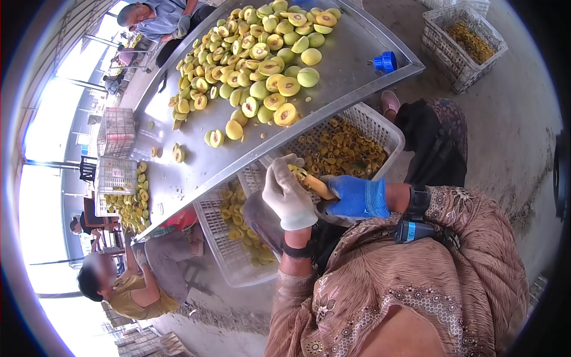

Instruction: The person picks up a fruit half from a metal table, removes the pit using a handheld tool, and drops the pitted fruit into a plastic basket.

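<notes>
In the head view my left hand (289, 193), in a white glove, is closed around a yellow piece of fruit (295, 171), mostly hidden by the fingers. My right hand (355, 197), in a blue glove, grips a tool with a tan wooden handle (318, 187). The tool's tip meets the fruit at my left hand, and its working end cannot be made out. Both hands are over the crates, just off the table's near edge. Beyond them, a heap of halved yellow-green fruit (256, 59) covers part of the metal table (208, 152).
Below the table edge stand a crate (395, 140) of small yellow-brown pieces and another crate (223, 271) of fruit pieces. A blue cap-like object (385, 62) lies on the table corner. Another crate (464, 74) stands at right. Co-workers sit at left (137, 291) and far side (160, 21).
</notes>
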Demonstrator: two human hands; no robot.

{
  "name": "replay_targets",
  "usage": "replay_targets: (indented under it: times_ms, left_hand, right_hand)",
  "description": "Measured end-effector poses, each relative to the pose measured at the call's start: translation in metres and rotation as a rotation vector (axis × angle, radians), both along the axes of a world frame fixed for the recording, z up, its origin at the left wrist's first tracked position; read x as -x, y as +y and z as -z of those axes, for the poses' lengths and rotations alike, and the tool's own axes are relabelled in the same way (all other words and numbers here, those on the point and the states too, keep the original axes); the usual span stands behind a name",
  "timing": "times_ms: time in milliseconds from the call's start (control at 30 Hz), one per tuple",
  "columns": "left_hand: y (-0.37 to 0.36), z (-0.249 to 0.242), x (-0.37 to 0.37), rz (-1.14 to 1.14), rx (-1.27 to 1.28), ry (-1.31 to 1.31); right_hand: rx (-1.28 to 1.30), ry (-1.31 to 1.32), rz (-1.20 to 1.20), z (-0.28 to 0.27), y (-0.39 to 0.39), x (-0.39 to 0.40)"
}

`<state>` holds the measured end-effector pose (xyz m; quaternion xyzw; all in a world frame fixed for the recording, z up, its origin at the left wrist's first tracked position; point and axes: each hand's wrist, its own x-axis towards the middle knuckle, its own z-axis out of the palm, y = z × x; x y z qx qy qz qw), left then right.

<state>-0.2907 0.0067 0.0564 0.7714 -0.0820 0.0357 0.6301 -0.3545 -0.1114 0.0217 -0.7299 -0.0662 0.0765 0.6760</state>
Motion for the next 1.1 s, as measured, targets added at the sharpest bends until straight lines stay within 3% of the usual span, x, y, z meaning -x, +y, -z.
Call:
replay_targets:
  times_ms: [33,133,233,333,433,533,600,733,933,1033,1100]
  left_hand:
    - [0.000,0.000,0.000,0.009,-0.035,-0.044]
    - [0.002,0.001,-0.004,0.069,-0.055,-0.081]
    - [0.009,0.004,-0.012,0.176,0.043,0.019]
    - [0.014,0.004,-0.017,0.267,0.080,0.017]
    - [0.017,0.000,-0.022,0.354,0.194,0.093]
    - [0.011,0.005,-0.020,0.380,0.353,0.184]
    - [0.010,0.010,-0.021,0.396,0.387,0.212]
    - [0.017,0.004,-0.032,0.591,0.115,0.399]
    - [0.013,0.007,-0.028,0.502,0.202,0.369]
    - [0.015,0.009,-0.032,0.566,0.174,0.467]
    - [0.015,0.011,-0.030,0.544,0.203,0.507]
  right_hand:
    - [0.000,-0.035,0.012,-0.001,0.001,-0.001]
    - [-0.206,0.569,-0.223,-0.020,-0.010,0.000]
    - [-0.252,0.283,-0.115,-0.013,0.000,0.004]
    - [-0.350,0.577,-0.135,-0.045,-0.013,0.007]
    - [-0.548,0.560,-0.315,-0.052,-0.033,0.010]
    - [-0.721,0.566,-0.338,-0.038,-0.027,0.012]
    - [-0.617,0.556,-0.308,-0.035,-0.026,0.013]
    - [-0.390,0.603,-0.247,-0.041,-0.023,0.013]
    - [-0.823,0.724,-0.362,-0.022,-0.025,0.010]
    - [-0.476,0.531,-0.307,-0.023,-0.020,0.013]
    - [-0.533,0.572,-0.333,-0.024,-0.025,0.013]
